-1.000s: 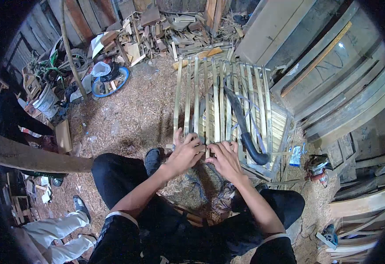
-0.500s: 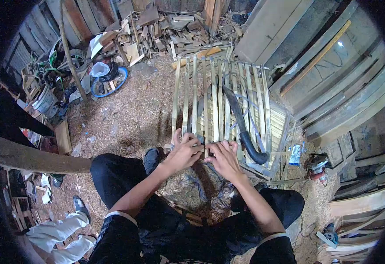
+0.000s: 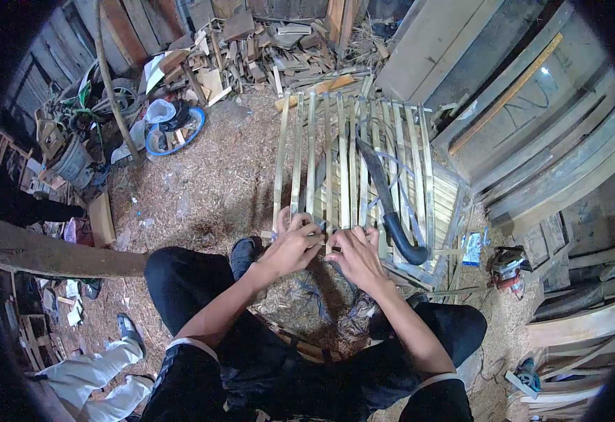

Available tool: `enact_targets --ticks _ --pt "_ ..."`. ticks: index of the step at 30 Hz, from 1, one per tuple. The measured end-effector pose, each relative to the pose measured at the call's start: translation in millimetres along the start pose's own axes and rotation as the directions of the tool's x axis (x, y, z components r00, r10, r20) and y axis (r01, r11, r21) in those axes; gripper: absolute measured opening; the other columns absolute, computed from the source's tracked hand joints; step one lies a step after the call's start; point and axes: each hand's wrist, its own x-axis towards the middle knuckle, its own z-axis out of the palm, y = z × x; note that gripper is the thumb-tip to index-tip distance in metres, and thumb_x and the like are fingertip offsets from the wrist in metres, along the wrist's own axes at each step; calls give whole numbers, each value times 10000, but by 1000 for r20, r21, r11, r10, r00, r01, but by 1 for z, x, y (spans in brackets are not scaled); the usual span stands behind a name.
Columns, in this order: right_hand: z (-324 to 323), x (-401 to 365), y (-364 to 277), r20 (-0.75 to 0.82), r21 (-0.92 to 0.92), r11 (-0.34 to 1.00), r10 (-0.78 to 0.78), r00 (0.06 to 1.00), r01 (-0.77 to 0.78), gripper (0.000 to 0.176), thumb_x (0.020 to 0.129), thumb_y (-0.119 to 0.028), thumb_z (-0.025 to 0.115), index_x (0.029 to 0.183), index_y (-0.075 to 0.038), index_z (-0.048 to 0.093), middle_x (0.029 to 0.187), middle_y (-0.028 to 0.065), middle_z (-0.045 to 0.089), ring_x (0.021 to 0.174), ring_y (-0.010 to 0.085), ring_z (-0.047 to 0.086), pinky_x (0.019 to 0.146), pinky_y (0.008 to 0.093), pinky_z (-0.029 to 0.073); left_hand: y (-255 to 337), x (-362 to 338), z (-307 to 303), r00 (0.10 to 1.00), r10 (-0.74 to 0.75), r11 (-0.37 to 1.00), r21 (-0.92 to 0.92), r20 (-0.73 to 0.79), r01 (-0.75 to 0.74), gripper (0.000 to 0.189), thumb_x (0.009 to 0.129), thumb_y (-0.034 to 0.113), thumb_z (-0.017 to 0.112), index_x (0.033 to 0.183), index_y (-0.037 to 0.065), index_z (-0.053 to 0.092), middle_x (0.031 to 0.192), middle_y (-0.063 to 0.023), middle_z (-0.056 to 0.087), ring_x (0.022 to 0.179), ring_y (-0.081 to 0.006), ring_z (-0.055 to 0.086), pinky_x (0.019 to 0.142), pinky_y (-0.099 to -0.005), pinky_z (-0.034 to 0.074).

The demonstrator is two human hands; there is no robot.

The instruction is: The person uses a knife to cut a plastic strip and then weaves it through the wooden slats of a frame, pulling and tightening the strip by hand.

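A row of long, thin wooden slats point(image 3: 311, 151) runs away from me, joined by a crosspiece at the near end. My left hand point(image 3: 295, 246) is closed on the near ends of the slats, fingers bent and the tips partly hidden. Just to its right, my right hand point(image 3: 357, 259) pinches at the same near edge; what lies between its fingertips is too small to make out. A small dark piece shows in the gap between the hands. Across the right-hand slats lies a dark bent bar with a thick black grip point(image 3: 407, 243).
Scrap wood point(image 3: 258, 53) is heaped at the back. A blue-rimmed basin point(image 3: 196, 126) with bags stands left. A power tool point(image 3: 508, 269) and curved boards point(image 3: 581, 320) are at right. Another person's pale trousers point(image 3: 93, 373) show lower left. A thick beam point(image 3: 61, 250) juts in.
Both hands stay at the near end of the slats, with only slight finger shifts. The dark sleeve at far left has moved a little.
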Motion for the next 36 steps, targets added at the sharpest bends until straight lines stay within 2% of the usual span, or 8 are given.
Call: enact_targets --ticks 15,18,22,27,28,30,34,36 --pt "-4 0 -4 -23 37 999 2 1000 -1 337 874 -336 732 1069 -118 564 969 39 651 1029 229 535 971 481 290 2 -2 -2 999 17 999 39 -27 -16 216 863 193 713 1065 122 743 1083 -24 624 1261 -264 469 1153 -632 146" --pt "0 -2 -1 -62 18 1000 -11 998 12 345 868 -336 739 1068 -115 566 962 36 647 1029 233 535 974 483 289 1 -3 2 1000 -9 998 60 23 8 217 862 195 720 1066 124 739 1084 -25 625 1267 -270 466 1157 -623 146" --pt "-5 0 -4 -7 20 1000 17 1000 -16 386 843 -341 758 1101 -121 574 987 25 630 1018 229 540 993 459 282 5 -2 -1 999 -39 999 22 25 39 241 859 196 729 1090 126 737 1088 -27 628 1272 -278 462 1156 -611 154" --pt "-2 0 -2 -48 33 999 0 999 1 383 844 -357 754 1086 -111 588 984 27 639 1018 235 541 995 461 281 2 0 -21 997 -56 998 31 -53 58 597 744 262 848 1292 146 642 1161 -54 623 1284 -288 454 1147 -570 179" --pt "-3 -1 -3 -47 33 999 3 999 -2 383 844 -357 754 1086 -111 588 984 27 639 1018 235 541 995 461 281 3 1 -30 997 -56 998 29 -51 57 597 744 262 848 1292 146 642 1161 -54 623 1284 -288 454 1147 -570 179" --pt "-3 -1 -3 -41 15 1000 17 999 -16 377 842 -350 759 1089 -118 593 983 23 640 1016 235 541 996 461 282 -1 -2 -46 977 -212 977 -2 -28 212 661 711 311 862 1292 108 619 1142 -88 604 1258 -307 462 1148 -584 182" --pt "-3 1 -3 -15 56 998 26 1000 -25 331 871 -341 733 1085 -136 585 961 40 636 1043 239 534 974 475 290 -3 -14 -26 979 -202 976 90 24 199 686 709 362 875 1307 140 621 1200 -57 619 1248 -266 481 1135 -589 180" --pt "-5 1 -4 34 13 999 42 999 -42 328 870 -334 735 1081 -131 588 965 35 638 1031 238 530 972 470 290 1 -13 -20 984 -177 977 127 20 173 605 775 359 833 1304 151 625 1199 -48 622 1233 -255 488 1120 -616 178"
